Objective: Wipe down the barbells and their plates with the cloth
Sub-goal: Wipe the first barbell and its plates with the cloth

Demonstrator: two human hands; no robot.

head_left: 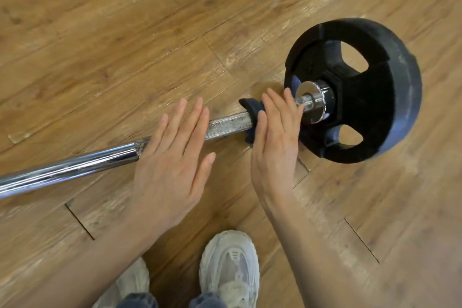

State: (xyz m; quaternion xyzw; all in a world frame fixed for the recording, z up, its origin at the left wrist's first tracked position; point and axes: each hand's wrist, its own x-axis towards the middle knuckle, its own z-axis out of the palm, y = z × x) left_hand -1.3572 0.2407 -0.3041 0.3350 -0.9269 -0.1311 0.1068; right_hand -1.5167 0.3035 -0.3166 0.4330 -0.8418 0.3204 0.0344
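Nearest the camera, two pale sneakers (228,267) stand on the wood-plank floor (100,32), with the cuffs of blue jeans just above the bottom edge of the view. Past them the left hand (172,157) lies flat with fingers straight over the barbell (75,167), covering the spot where the smooth chrome gives way to the knurled section; whether it presses the bar or only hovers above it cannot be told. Just beside it, toward the plate, the right hand (275,137) is wrapped round the bar with the dark blue cloth (251,107) bunched under its fingers, a fold of cloth sticking out on the far side and another below. The grip sits close to the chrome collar (317,100), against which the black plate (370,97) stands on its edge on the floor, farthest away. Judging from this, the wiping is at the end of the shaft next to the collar. The plate looks dull and dusty, so it probably remains to be done, and the other end of the bar runs out of view at the left edge, so its state cannot be judged.
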